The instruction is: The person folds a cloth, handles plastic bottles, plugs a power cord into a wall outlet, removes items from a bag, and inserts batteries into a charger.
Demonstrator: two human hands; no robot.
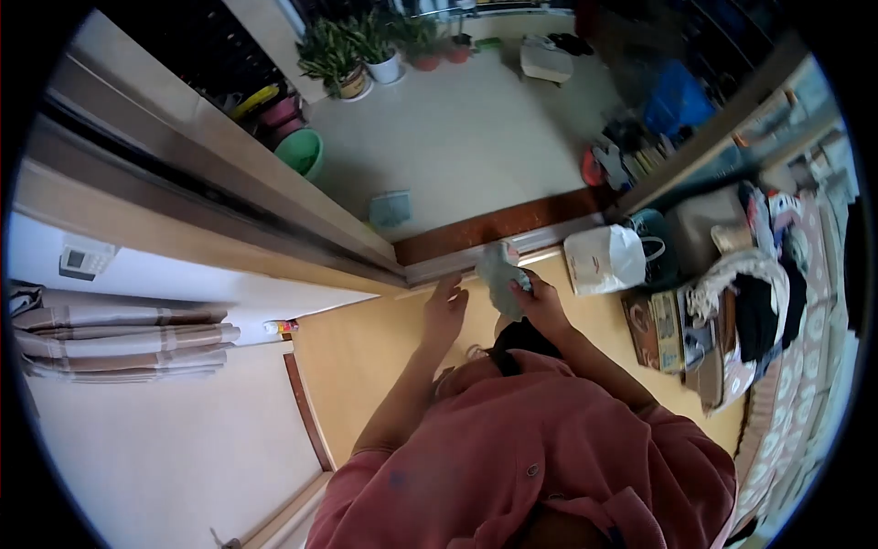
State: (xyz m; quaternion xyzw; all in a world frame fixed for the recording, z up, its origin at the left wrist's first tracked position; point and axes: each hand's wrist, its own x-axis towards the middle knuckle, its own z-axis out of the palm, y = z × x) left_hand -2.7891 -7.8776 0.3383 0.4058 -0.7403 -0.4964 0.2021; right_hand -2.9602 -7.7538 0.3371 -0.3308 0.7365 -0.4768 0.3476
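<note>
A crumpled pale grey-green cloth point(499, 279) hangs in front of my body, gripped by my right hand point(540, 305) with the fingers closed round its right side. To the left of it, my left hand point(445, 306) is held up with its fingers apart and nothing in them. A small gap separates that hand from the cloth. Beneath both hands lies the yellowish wooden floor point(366, 357), just inside the doorway sill point(512, 226).
Past the sill, potted plants point(332, 57), a green basin point(300, 153) and a small stool point(546, 62) stand on pale tiles. A white bag point(605, 261), boxes point(654, 331) and piled clothes point(754, 293) sit at right. The door frame point(229, 174) rises at left.
</note>
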